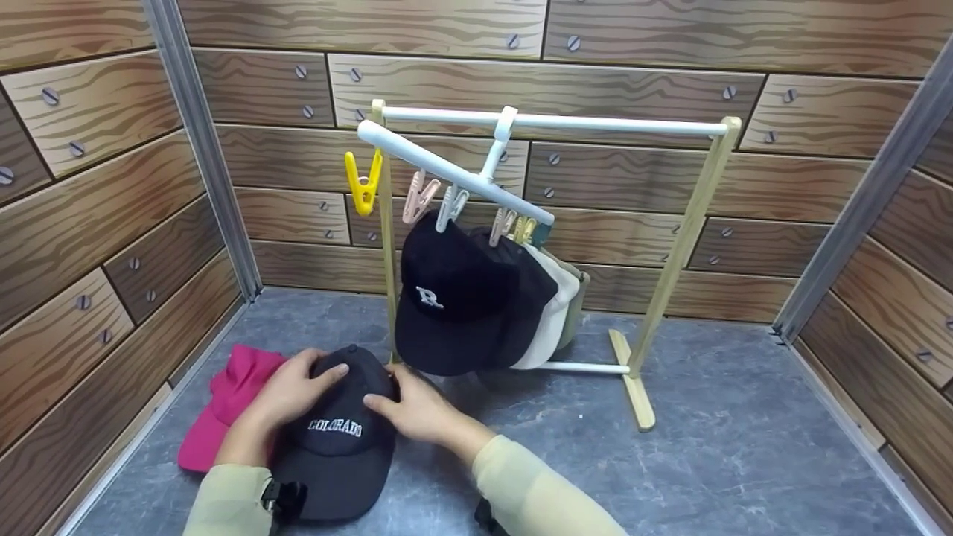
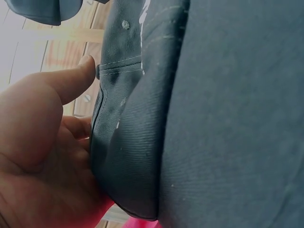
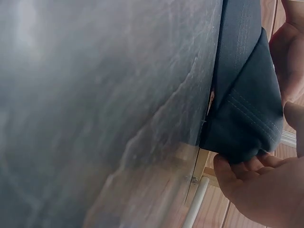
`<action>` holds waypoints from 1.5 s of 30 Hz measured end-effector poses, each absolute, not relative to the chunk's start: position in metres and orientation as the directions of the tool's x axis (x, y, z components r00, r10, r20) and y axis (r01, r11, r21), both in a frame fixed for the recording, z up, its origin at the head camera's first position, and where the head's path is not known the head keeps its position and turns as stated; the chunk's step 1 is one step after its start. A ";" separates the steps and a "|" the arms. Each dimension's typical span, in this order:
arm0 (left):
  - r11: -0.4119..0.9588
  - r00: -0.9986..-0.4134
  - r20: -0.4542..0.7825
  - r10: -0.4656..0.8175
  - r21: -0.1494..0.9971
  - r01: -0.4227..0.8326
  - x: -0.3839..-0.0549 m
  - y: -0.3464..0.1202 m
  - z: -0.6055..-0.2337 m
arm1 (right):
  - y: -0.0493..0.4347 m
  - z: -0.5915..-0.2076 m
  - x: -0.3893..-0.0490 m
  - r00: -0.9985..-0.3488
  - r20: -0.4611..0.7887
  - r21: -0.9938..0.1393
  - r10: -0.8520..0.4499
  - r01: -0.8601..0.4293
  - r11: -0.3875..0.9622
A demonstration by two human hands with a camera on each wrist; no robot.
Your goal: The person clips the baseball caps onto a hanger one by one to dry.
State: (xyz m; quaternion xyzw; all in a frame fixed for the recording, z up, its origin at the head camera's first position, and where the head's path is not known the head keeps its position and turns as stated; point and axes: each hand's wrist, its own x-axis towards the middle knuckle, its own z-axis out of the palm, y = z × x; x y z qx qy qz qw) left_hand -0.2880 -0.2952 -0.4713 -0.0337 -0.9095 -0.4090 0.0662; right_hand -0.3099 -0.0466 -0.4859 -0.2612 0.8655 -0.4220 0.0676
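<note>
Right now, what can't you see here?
Head view: most of the white fabric cap, hidden by the hanging black fabric caps.
Head view: part of the bright pink fabric cap, hidden by the left hand.
Left wrist view: most white lettering on the black fabric COLORADO cap, hidden by curved cloth.
Right wrist view: part of that hand, cut off by the edge.

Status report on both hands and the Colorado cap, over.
Left hand and right hand gripping Colorado cap from opposite sides. Brim pointing to the near side. Pink cap close by on the left; no obvious obstruction.
</note>
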 end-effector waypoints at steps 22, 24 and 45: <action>0.638 -0.984 0.179 0.023 0.755 0.152 -0.292 -0.283 -0.474 | -0.041 -0.489 -0.312 -0.883 0.141 -0.818 -0.447 -0.358 0.450; 0.618 -0.985 0.171 0.028 0.771 0.152 -0.293 -0.280 -0.474 | -0.039 -0.489 -0.314 -0.894 0.128 -0.827 -0.429 -0.335 0.451; 0.471 -0.979 0.157 0.127 0.859 0.199 -0.294 -0.248 -0.483 | -0.004 -0.496 -0.324 -0.926 0.140 -0.951 -0.351 -0.225 0.214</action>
